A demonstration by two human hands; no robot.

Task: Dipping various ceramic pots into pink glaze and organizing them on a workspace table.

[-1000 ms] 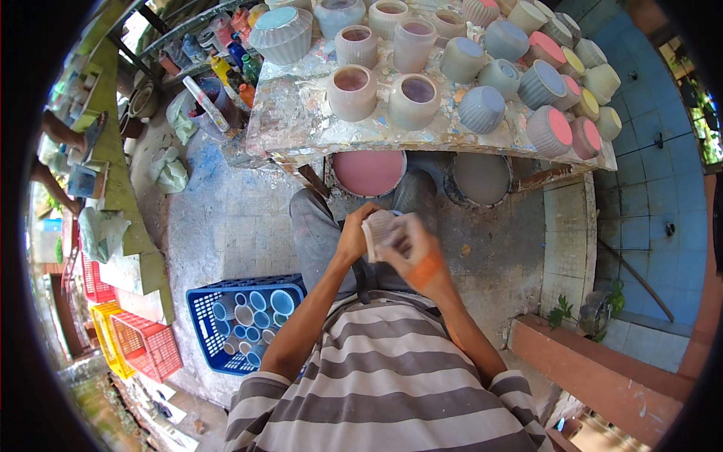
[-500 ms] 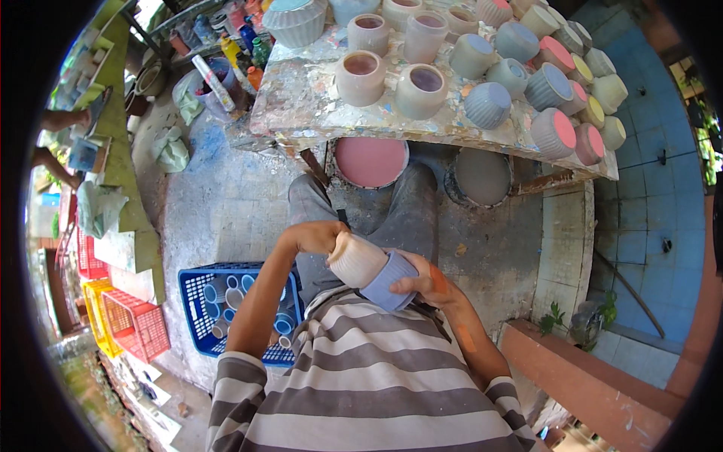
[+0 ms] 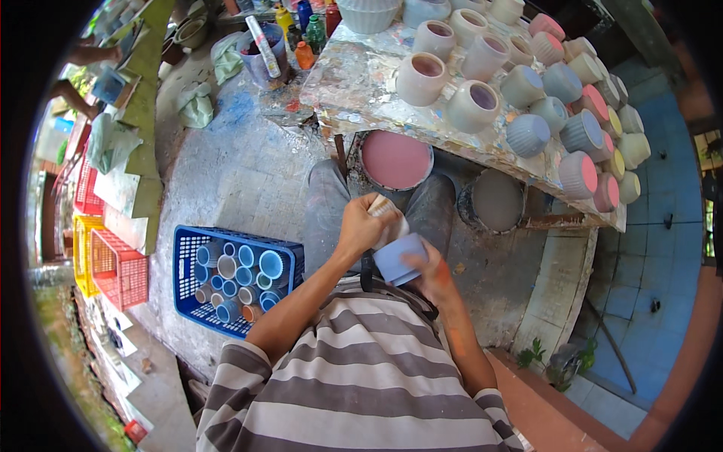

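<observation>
In front of my lap, my right hand (image 3: 433, 273) grips a lavender-blue pot (image 3: 398, 258), blurred slightly by motion. My left hand (image 3: 367, 226) closes on a cream-white, ribbed-looking piece (image 3: 397, 228) with a brownish edge. This piece meets the pot's upper side; whether it is a cloth or another pot I cannot tell. Beyond my knees, under the table, a round tub of pink liquid (image 3: 397, 160) stands beside a tub of grey liquid (image 3: 497, 200).
Many pale, pastel-based pots (image 3: 473, 107) crowd the paint-spattered table (image 3: 361, 90). On my left, a blue crate (image 3: 239, 325) holds several small cups. Paint bottles (image 3: 304, 55) and a bucket (image 3: 260, 64) stand behind. A co-worker's arms (image 3: 75, 98) show at far left.
My view has swung left, showing more of the crate. My left hand now wraps over the cream piece instead of gripping its end, and the lavender pot has turned in my right hand.
</observation>
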